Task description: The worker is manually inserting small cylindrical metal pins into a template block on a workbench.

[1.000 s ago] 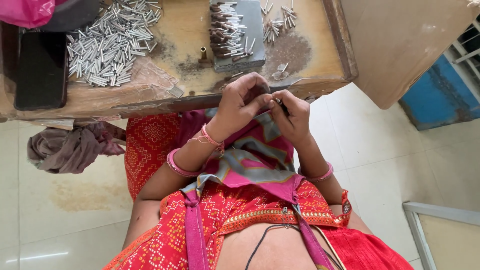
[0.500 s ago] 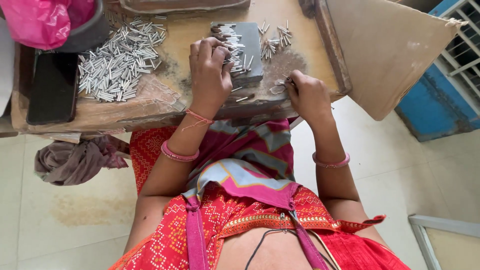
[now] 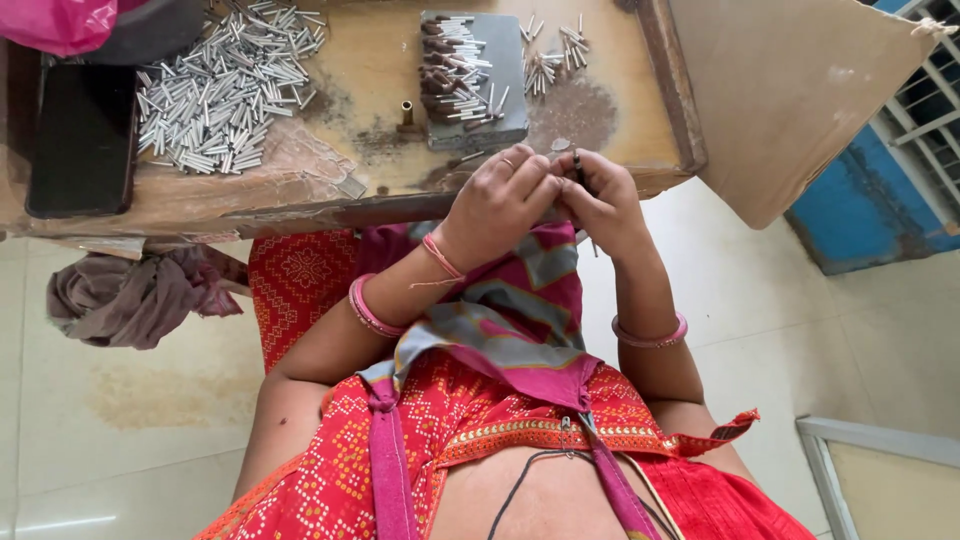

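A: Nearest you, both hands meet over your lap, just short of the tabletop (image 3: 300,205) edge. Your left hand (image 3: 497,200) has its grip pressed together on one end of a thin dark rod (image 3: 578,168); your right hand (image 3: 605,205) pinches the same rod lower down.

B: So what could slip?

A: The rod itself. It hangs over your lap, not the wood, so a loosened pinch would likely send it into your clothes or onto the floor.

B: And further out?

A: Beyond your knuckles sits the grey block (image 3: 478,80) loaded with small metal pieces, and to its left the heap of silver tubes (image 3: 225,85). A careless reach forward could scatter either; loose tubes roll easily.
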